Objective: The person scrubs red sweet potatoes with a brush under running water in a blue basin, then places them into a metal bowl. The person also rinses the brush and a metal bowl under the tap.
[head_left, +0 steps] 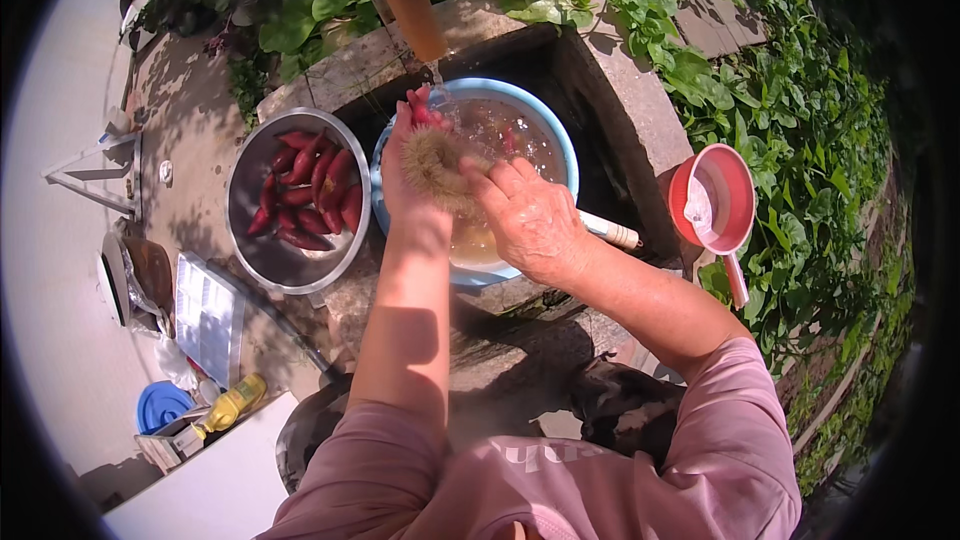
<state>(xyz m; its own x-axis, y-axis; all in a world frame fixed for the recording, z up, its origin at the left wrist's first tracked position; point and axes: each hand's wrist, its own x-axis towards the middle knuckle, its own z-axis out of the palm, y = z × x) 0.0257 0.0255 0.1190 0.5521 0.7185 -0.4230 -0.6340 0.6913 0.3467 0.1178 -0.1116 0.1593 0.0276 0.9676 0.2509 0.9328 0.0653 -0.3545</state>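
Note:
A light-blue basin (566,136) of cloudy water stands in a stone trough, with something reddish under the surface. Over its left side my left hand (396,157) holds a red-skinned sweet potato (421,109), partly hidden by fingers and bristles. Water falls beside it from an orange pipe (426,37). My right hand (525,210) grips a round, tan bristle brush (435,165) that lies against the sweet potato and my left hand. To the left, a steel bowl (244,255) holds several red sweet potatoes (300,191).
The trough's stone rim (637,90) surrounds the basin. A red dipper (712,199) rests at the right edge near leafy plants (810,120). A white handle (611,231) juts out beside the basin. At the lower left are a white rack (206,319) and a yellow bottle (232,403).

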